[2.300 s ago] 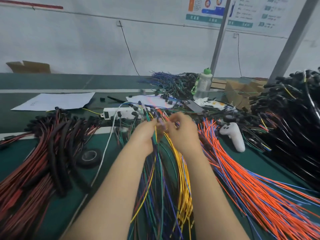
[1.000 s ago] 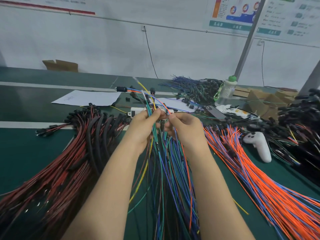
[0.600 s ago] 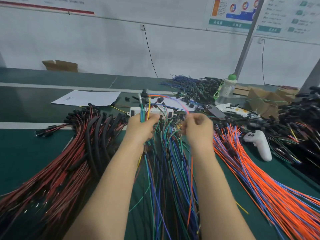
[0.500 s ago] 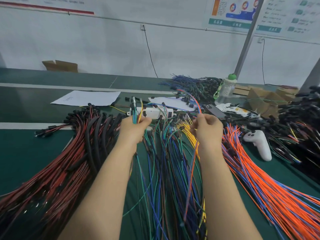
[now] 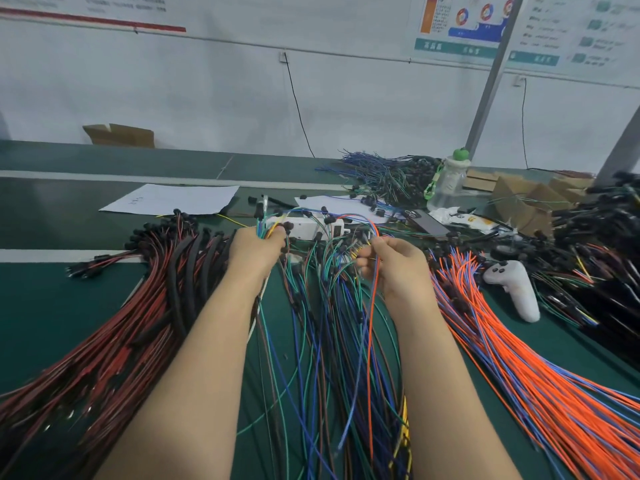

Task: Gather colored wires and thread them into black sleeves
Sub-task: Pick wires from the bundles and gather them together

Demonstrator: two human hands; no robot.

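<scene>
Orange wire [image 5: 369, 341] is hanging from the right hand [image 5: 398, 268], which is pinching it near its far end, over the colored wires [image 5: 311, 334] lying on the tabletop [image 5: 52, 306]. The left hand [image 5: 256, 251], further left, is gripping a small gathered bunch [image 5: 264, 231] upright. Bringing the orange tip level with that bunch's tips is probably the way to make threading easier.

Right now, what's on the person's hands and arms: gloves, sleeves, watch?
Nothing worn. The left hand and right hand have no gloves or visible rings; the left forearm and right forearm show no sleeves, watch or bands up to the frame edge.
</scene>
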